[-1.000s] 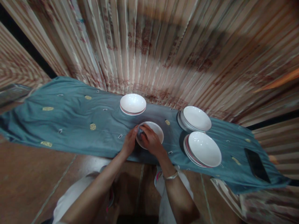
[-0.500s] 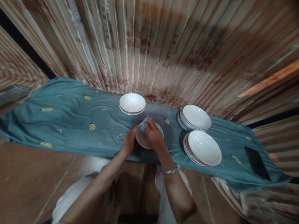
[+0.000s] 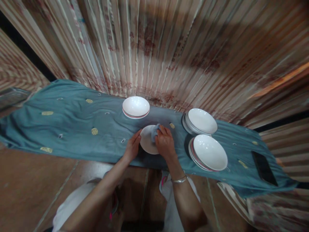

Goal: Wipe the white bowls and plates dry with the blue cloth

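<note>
A white plate [image 3: 146, 141] is held just over the front part of the cloth-covered table. My left hand [image 3: 132, 146] grips its left rim, the thumb near the upper side and the other fingers partly hidden. Bunched in my right hand [image 3: 165, 141] is a light blue cloth [image 3: 155, 132], pressed on the right part of the plate's face. That hand covers the plate's right rim. Behind the plate stands a small stack of white bowls [image 3: 135, 107] with a red band showing under the top rim.
To the right are two stacks of white dishes, a rear stack [image 3: 201, 121] and a front stack [image 3: 210, 153]. A black phone [image 3: 264, 168] lies near the right end of the teal tablecloth [image 3: 77, 129]. A pleated curtain [image 3: 149, 54] hangs behind the table.
My right hand has moved the cloth rightward across the plate, from its upper middle to its right side. My left hand keeps its hold on the left rim.
</note>
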Motion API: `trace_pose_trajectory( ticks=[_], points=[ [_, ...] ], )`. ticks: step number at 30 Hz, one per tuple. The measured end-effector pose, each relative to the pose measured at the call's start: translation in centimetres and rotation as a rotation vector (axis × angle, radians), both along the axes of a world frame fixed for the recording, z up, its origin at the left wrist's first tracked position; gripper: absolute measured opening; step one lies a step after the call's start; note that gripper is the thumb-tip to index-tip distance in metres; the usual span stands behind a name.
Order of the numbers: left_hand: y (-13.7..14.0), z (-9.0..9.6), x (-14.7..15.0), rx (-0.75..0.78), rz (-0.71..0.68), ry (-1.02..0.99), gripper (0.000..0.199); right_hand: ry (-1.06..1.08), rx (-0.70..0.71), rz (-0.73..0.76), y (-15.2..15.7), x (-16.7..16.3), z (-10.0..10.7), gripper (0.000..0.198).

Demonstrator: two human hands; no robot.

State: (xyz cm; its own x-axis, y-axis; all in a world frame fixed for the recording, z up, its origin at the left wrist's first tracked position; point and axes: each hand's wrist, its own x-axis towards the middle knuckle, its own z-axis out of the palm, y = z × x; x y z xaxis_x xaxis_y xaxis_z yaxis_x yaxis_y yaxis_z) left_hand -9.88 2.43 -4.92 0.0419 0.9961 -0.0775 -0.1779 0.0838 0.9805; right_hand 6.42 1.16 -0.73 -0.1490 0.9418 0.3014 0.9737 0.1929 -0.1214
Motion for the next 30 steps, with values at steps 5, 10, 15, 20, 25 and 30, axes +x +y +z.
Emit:
trace_pose_trajectory(
  ticks=[5, 10, 15, 20, 25, 30],
  points=[
    [-0.1, 0.1, 0.0, -0.081, -0.026, -0.039, 0.072, -0.004, -0.002, -0.007, -0.6, 0.8, 0.0, 0.026],
    [-0.2, 0.2, 0.0, -0.114, -0.022, -0.028, 0.075, 0.002, -0.022, -0.013, -1.6, 1.2, 0.4, 0.023],
    [-0.2, 0.7, 0.0, -0.141, -0.002, -0.036, 0.073, -0.036, -0.117, -0.033, -2.5, 1.1, 1.1, 0.021],
    [-0.2, 1.1, 0.0, -0.154, -0.009, -0.03, 0.071, -0.07, -0.238, -0.006, -3.1, 0.6, 1.8, 0.023],
    [-0.3, 1.0, 0.1, -0.167, -0.004, -0.047, 0.071, -0.073, -0.321, 0.035, -3.2, 0.2, 2.3, 0.023],
    [-0.2, 0.7, 0.1, -0.156, -0.007, -0.035, 0.071, -0.025, -0.392, 0.098, -3.2, -0.1, 2.7, 0.026]
  ],
)
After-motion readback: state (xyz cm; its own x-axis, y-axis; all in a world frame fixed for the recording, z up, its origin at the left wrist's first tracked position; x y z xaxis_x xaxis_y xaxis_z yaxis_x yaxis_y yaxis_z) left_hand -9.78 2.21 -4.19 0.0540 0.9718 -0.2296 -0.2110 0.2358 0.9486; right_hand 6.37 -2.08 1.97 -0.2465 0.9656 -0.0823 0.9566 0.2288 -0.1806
